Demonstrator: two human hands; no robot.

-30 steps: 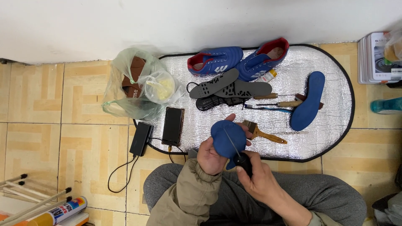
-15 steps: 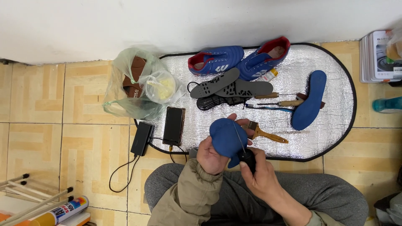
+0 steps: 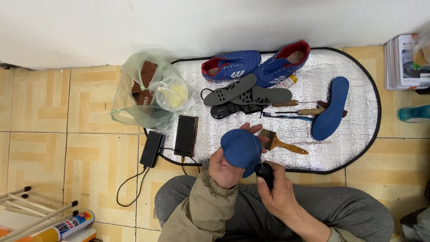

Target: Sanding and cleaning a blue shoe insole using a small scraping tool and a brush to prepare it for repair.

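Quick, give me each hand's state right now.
Left hand: closed around the blue insole.
Right hand: closed on a small black tool held against the insole.

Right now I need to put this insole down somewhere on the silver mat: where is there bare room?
Free: the silver mat right of the loose blue insole, and the strip below the paintbrush. Crowded: the middle, where blue shoes, grey insoles and wooden-handled tools bunch; the left edge holds the phone.
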